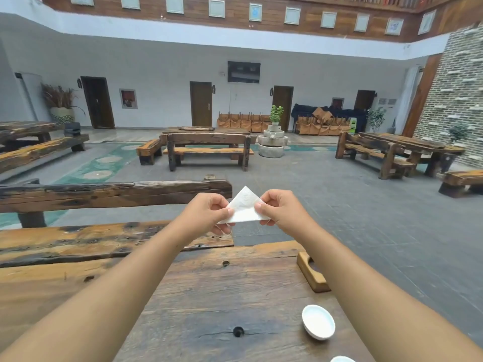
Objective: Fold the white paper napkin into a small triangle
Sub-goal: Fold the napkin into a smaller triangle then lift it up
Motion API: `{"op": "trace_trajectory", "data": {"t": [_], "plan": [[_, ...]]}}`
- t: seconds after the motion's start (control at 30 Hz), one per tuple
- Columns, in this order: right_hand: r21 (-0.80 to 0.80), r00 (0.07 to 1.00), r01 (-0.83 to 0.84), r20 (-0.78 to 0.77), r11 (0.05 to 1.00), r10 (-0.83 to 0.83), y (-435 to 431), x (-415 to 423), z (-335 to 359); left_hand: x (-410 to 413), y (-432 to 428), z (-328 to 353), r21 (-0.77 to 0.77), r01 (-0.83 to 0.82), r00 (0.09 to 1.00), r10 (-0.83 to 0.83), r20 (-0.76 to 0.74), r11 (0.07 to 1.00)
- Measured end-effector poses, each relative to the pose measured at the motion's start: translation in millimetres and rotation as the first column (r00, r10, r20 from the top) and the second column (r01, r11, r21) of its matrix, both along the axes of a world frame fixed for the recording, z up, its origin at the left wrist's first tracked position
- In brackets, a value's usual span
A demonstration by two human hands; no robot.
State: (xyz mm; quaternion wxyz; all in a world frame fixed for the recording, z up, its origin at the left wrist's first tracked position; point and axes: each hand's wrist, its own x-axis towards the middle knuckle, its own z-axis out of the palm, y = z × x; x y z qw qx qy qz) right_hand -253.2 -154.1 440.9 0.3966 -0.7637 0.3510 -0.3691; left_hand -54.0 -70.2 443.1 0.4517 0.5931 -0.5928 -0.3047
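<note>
The white paper napkin [244, 208] is folded into a triangle with its tip pointing up and away. It is held in the air beyond the far edge of the wooden table [209, 296]. My left hand [209, 212] pinches the napkin's lower left corner between thumb and fingers. My right hand [277, 207] pinches its right side the same way. Both arms reach forward over the table.
A small white cup [318, 321] stands on the table at the right, and the rim of another white dish [342, 359] shows at the bottom edge. A wooden tray piece [312, 275] lies by the table's right edge. A wooden bench [104, 194] stands ahead on the left.
</note>
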Motion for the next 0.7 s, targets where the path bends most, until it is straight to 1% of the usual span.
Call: {"op": "trace_trajectory", "data": {"t": [0.1, 0.2, 0.33, 0.43, 0.5, 0.57, 0.63, 0.7], "plan": [[0.085, 0.999, 0.045, -0.029, 0.995, -0.042, -15, -29, -42, -26, -22, -39, 0.076, 0.043, 0.999, -0.042, -0.014, 0.996], [0.18, 0.994, 0.086, -0.088, 0.98, -0.071, -25, -53, -96, -48, -39, -90, 0.188, 0.077, 0.997, -0.072, -0.033, 0.979], [0.291, 0.98, 0.144, -0.175, 0.946, -0.096, -36, -81, -168, -75, -55, -160, 0.339, 0.104, 0.995, -0.094, -0.045, 0.935], [0.372, 0.964, 0.196, -0.245, 0.907, -0.108, -41, -99, -221, -94, -64, -209, 0.43, 0.096, 0.995, -0.095, -0.024, 0.898], [0.398, 0.945, 0.227, -0.309, 0.889, -0.103, -44, -112, -253, -106, -68, -239, 0.462, 0.091, 0.994, -0.108, 0.011, 0.882], [0.401, 0.922, 0.25, -0.377, 0.882, -0.09, -47, -123, -280, -115, -72, -268, 0.512, 0.099, 0.993, -0.119, 0.006, 0.853], [0.418, 0.901, 0.252, -0.431, 0.873, -0.054, -51, -131, -302, -123, -74, -294, 0.571, 0.117, 0.99, -0.14, -0.003, 0.812], [0.412, 0.864, 0.24, -0.503, 0.879, -0.001, -55, -135, -321, -130, -77, -318, 0.617, 0.121, 0.984, -0.176, 0.028, 0.778]]}}
